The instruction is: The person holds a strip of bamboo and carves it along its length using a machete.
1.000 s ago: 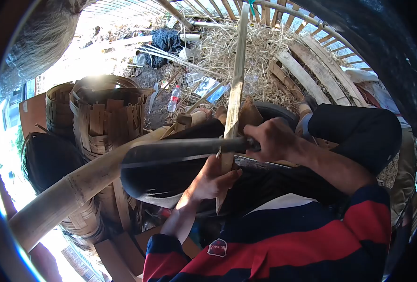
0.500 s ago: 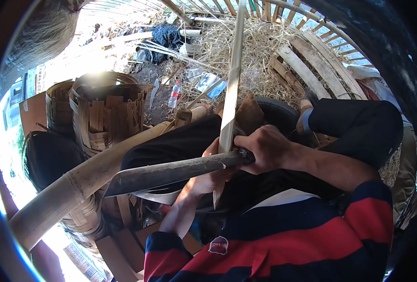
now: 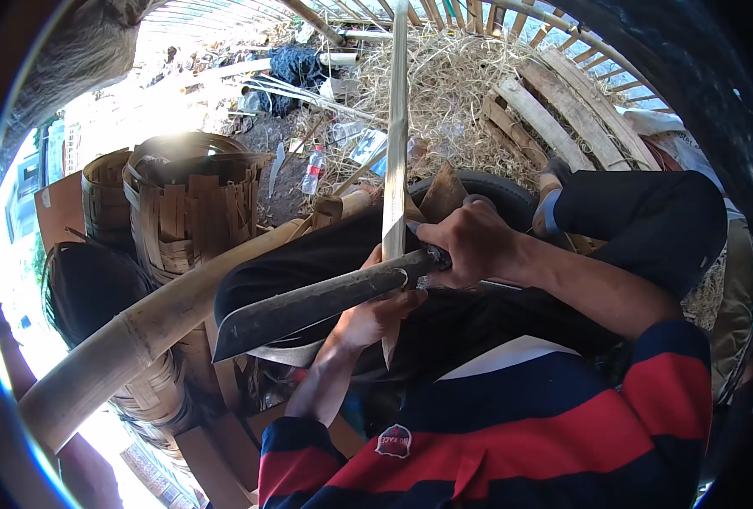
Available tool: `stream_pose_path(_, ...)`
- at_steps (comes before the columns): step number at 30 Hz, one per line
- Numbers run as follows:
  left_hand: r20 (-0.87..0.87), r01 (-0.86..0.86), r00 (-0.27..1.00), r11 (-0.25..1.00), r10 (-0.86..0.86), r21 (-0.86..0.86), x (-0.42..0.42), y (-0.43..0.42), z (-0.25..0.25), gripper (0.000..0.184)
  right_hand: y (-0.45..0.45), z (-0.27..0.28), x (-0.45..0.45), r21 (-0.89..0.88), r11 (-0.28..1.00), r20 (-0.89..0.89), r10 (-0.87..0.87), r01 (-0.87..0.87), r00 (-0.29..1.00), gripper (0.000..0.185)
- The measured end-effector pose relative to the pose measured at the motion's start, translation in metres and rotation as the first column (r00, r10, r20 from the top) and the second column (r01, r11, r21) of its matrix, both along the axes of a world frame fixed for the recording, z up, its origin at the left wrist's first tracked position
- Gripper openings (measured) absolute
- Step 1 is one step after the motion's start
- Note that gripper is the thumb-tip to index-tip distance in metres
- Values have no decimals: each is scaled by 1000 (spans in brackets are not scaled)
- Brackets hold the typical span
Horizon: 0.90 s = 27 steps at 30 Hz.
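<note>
1. The left hand (image 3: 372,324) is closed around the lower part of a pale strip (image 3: 397,136), whose pointed bottom end sticks out just below the fingers and whose length rises away from the hand, past the top of the view.
2. The right hand (image 3: 475,244) is just beyond the left and to its right, its fingers curled shut around the handle of a big knife (image 3: 308,305).
3. From the right hand, the dark blade slants down to the left, crossing in front of the strip and partly covering the left hand; whether its edge bites into the strip, I cannot tell.
4. Left of the left hand, a thick bamboo pole (image 3: 139,335) lies aslant, with a woven basket (image 3: 191,208) on its far side.
5. Well beyond the left hand, a plastic bottle (image 3: 313,170) is on the ground.
6. Beyond the right hand are dry straw (image 3: 457,76) and flat slats (image 3: 567,119), the slats farther right.
</note>
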<state>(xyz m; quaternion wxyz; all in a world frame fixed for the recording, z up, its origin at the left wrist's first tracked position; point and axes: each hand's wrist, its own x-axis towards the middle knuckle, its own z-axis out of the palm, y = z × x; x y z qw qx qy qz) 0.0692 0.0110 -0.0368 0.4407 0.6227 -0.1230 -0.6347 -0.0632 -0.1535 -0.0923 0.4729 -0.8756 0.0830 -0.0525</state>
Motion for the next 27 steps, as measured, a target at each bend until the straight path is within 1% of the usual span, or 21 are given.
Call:
stream_pose_path(2, 9, 0, 1000, 1000, 0, -7, 1, -1, 3, 60, -4, -8, -1, -26, 1000, -28, -9, 8, 1000, 29)
stream_pose_path(4, 9, 107, 994, 992, -108, 65, 3, -1, 10, 60, -14, -22, -3, -50, 999, -55, -17, 15, 998, 29)
stream_pose_path(5, 10, 109, 994, 992, -110, 66, 3, 0, 9, 60, -24, -34, -4, -42, 989, -100, -147, 143, 984, 29)
stream_pose_path(6, -35, 100, 995, 994, -99, 51, 2, 1, 8, 58, -32, -45, -6, -41, 963, -146, -271, 268, 951, 29)
stream_pose_path(7, -79, 91, 993, 995, -88, 35, 2, 2, 6, 57, -38, -56, -8, -41, 962, -146, -273, 270, 951, 29)
stream_pose_path(8, -122, 82, 989, 996, -79, 18, 2, 1, 5, 56, -44, -66, -9, -120, 947, -165, -316, 299, 934, 32)
stream_pose_path(9, -121, 83, 989, 996, -81, 13, 2, 0, 5, 56, -49, -65, -7, -200, 925, -181, -359, 323, 916, 36)
stream_pose_path(10, -135, 91, 987, 996, -90, 7, 1, -1, 6, 55, -46, -64, -8, -201, 926, -182, -357, 320, 916, 36)
stream_pose_path(12, -151, 99, 984, 995, -97, 3, -1, -4, 10, 53, -33, -51, -10, -52, 945, -146, -327, 323, 933, 30)
stream_pose_path(13, -128, 115, 985, 993, -114, 7, -1, -8, 12, 52, -26, -40, -10, -54, 945, -146, -328, 324, 933, 30)
stream_pose_path(15, -107, 132, 986, 991, -130, 8, -2, -10, 10, 51, -8, -18, -10, -17, 981, -100, -193, 192, 976, 25)
stream_pose_path(16, -75, 161, 985, 986, -158, 35, -4, -8, 9, 50, -2, -10, -9, -19, 982, -101, -191, 190, 976, 25)
stream_pose_path(18, -44, 182, 983, 981, -179, 63, -6, -6, 7, 49, 7, 1, -8, 37, 998, -47, -51, 52, 998, 27)
stream_pose_path(19, 24, 214, 976, 975, -216, 52, -7, -5, 6, 47, 9, -3, -9, -4, 998, -33, -55, 55, 998, 27)
stream_pose_path(20, 93, 248, 964, 968, -251, 44, -8, -4, 5, 45, 8, -4, -9, -4, 999, -33, -51, 51, 998, 27)
stream_pose_path(22, 102, 247, 963, 969, -249, 33, -6, -1, -2, 43, 2, -7, -8, -51, 997, -60, -57, 54, 997, 27)
stream_pose_path(24, 115, 249, 961, 968, -250, 21, -6, 4, -13, 41, -1, -13, -5, -54, 998, -35, -36, 34, 999, 26)
stream_pose_path(25, 200, 252, 949, 968, -245, -8, -7, 6, -16, 40, -1, -15, -4, -53, 998, -14, -18, 17, 1000, 26)
stream_pose_path(27, 288, 256, 928, 966, -236, -32, -7, 9, -17, 40, -2, -18, -3, -81, 997, -23, -12, 10, 1000, 26)
